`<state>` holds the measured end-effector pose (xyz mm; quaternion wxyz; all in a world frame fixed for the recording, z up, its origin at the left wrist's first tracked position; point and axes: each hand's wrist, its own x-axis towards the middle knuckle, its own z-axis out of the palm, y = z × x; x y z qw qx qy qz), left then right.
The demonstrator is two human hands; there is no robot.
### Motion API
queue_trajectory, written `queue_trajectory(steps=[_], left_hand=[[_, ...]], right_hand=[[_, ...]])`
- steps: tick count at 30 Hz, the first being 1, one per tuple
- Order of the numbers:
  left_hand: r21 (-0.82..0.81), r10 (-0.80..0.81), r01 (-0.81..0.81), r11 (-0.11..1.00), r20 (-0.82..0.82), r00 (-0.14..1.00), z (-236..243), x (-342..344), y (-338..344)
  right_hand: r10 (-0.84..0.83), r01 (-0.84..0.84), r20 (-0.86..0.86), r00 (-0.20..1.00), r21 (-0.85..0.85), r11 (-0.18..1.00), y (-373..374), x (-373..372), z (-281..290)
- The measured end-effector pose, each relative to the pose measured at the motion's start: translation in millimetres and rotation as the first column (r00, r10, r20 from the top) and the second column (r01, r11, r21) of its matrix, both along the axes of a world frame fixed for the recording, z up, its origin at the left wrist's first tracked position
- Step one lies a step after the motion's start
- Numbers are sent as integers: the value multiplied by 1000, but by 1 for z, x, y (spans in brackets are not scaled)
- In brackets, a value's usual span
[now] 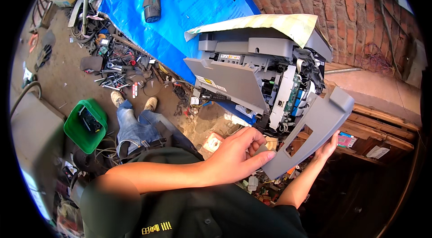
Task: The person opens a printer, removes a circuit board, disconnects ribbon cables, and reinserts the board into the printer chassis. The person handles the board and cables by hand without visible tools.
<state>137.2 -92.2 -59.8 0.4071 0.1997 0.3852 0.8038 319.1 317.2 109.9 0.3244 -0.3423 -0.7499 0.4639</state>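
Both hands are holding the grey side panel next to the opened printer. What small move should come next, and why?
Probably ease the grey side panel further away from the printer and set it aside. It already looks tilted off the body, with the circuit board exposed behind it. The left hand grips its lower end and the right hand supports its far edge.

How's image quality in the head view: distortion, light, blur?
Head view: strong fisheye, black corners, brick wall curving toward the rim; hard sunlight on the blue tarp, deep shadow lower right; left hand, right hand and grey panel sharp.
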Motion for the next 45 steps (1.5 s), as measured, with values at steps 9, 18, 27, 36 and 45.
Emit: queue_trajectory(steps=[9, 18, 27, 36, 45], left_hand=[[19, -3, 7, 1000, -234, 972, 20, -37, -69], [216, 451, -493, 843, 218, 866, 9, -144, -148], [-49, 682, -690, 722, 220, 698, -72, -254, -134], [-260, 452, -379, 888, 343, 823, -140, -380, 40], [-346, 127, 4, 938, 356, 926, -199, -442, 147]], right_hand=[[136, -106, -100, 986, 260, 960, -126, -32, 75], [461, -407, 114, 880, 680, 609, -193, -204, 98], [360, -355, -447, 819, 99, 930, -147, -10, -44], [-596, 333, -218, 773, -661, 673, -227, 139, -228], [-768, 578, 143, 624, -746, 330, -334, 225, -311]])
